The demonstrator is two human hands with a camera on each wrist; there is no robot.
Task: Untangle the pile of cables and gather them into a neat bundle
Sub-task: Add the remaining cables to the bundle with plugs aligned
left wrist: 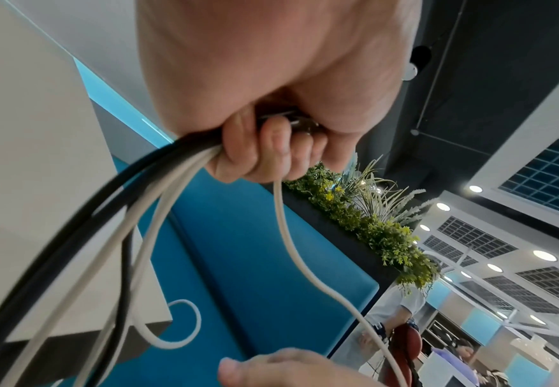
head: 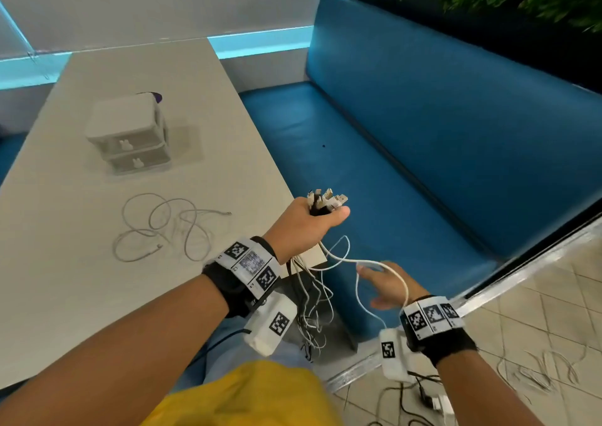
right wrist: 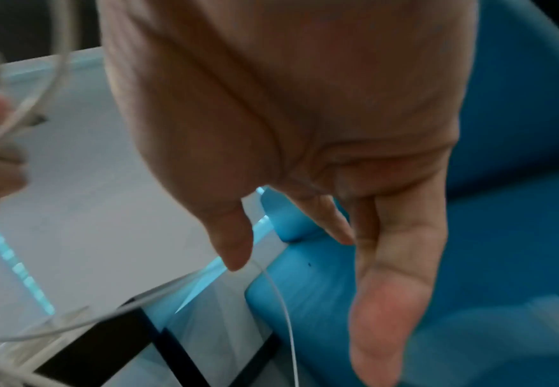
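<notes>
My left hand [head: 321, 217] is raised beside the table corner and grips a bundle of cables [head: 312, 301] in a fist. Their plugs [head: 327, 198] stick up above the thumb, and the black and white leads [left wrist: 132, 217] hang below in a loose tangle. One white cable [head: 381, 264] runs from that fist over to my right hand [head: 374, 287], which is lower, over the bench edge, with its fingers [right wrist: 390, 288] straight. The cable [right wrist: 282, 301] lies against the thumb, not pinched. More pale cables [head: 163, 226] lie looped on the table [head: 65, 295].
A small white two-drawer box [head: 130, 134] stands further back on the table. A blue padded bench [head: 407, 151] runs along the right. Other cables [head: 540, 373] lie on the tiled floor at lower right. A plant hedge [left wrist: 370, 222] tops the bench back.
</notes>
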